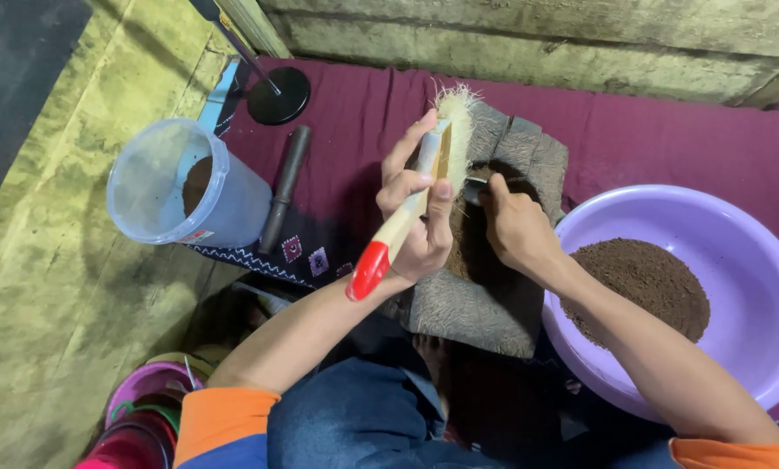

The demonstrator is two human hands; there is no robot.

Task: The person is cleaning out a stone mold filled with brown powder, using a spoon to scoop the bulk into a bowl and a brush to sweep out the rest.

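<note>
Left hand (415, 217) clasps pale-bristled, red-tipped wooden paintbrush (411, 204), bristles above the grip; right hand (513, 227) pinches small dark tool (475, 187) just beside; sweep gently over grey stone slab (485, 300).

A: Where is there room to pass?

B: Over the maroon cloth (659, 130) beyond the grey stone block (502, 287); that strip along the wall lies bare.

A: And to the left?

B: Crowded. A clear plastic jar (185, 187) stands there, a dark rod (283, 187) lies just beside it, and a black round stand base (278, 95) sits behind.

A: The right?

B: The purple basin (754, 252) of brown powder fills it, touching the block, I think; the forearm hides the join.

A: Nearer the body?

B: Knees and stacked pink bowls (142, 417) close it.
</note>
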